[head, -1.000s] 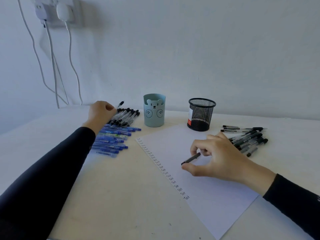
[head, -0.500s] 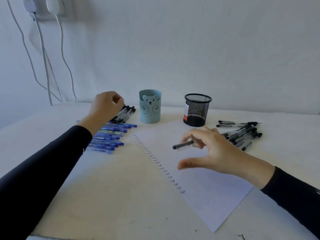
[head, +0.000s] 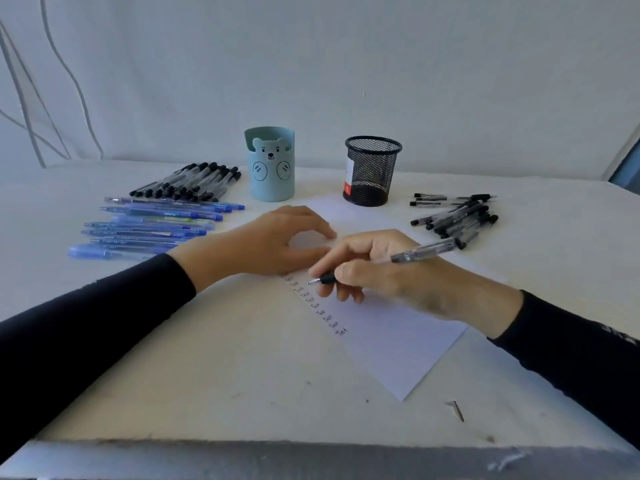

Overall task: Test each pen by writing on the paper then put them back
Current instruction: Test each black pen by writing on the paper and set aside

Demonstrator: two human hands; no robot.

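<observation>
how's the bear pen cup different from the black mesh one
The bear pen cup is solid pale blue with a bear face; the black mesh cup is see-through wire with a red and white label. The bear pen cup's rim dips at the front; the black mesh cup's is an even ring. The bear pen cup stands left of the black mesh cup. Both stand upright on the table, with nothing sticking out of either.

The right hand (head: pixel 391 268) grips a black pen (head: pixel 420 252), its tip at the paper (head: pixel 398 344) beside a column of handwritten words. The left hand (head: pixel 263 244) rests on the paper, fingers arched. Blue pens (head: pixel 156 226) lie left on the counter (head: pixel 207 358).
</observation>
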